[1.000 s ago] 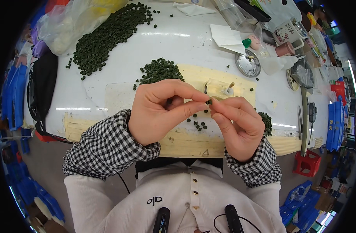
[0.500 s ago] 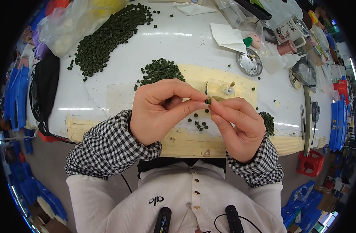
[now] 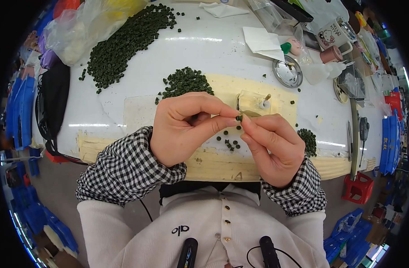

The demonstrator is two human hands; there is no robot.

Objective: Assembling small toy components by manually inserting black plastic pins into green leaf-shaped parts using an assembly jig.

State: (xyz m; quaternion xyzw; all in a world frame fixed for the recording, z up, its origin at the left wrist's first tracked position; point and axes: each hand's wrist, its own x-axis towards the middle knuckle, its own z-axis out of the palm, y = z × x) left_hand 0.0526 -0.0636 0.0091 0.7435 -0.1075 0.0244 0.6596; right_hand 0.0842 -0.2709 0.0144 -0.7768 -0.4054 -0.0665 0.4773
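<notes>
Between thumb and forefinger, my left hand pinches a small dark green round part, grooved around its side. My right hand meets it from the other side, thumb and fingers pressed together with the tips against the part. Whatever those right fingertips hold, if anything, is too small to make out. Several loose green parts lie on the table just below the fingertips. Behind my hands stands a cream-coloured block with a white nozzle-like piece and a thin brown stick on it.
A heap of green parts lies behind my left hand, with a larger heap at the far left. A smaller pile is beside my right wrist. Far right are a round metal lid, a thread spool and a mug.
My right fingers have shifted slightly against the green part. My left hand keeps its pinch in nearly the same place.
</notes>
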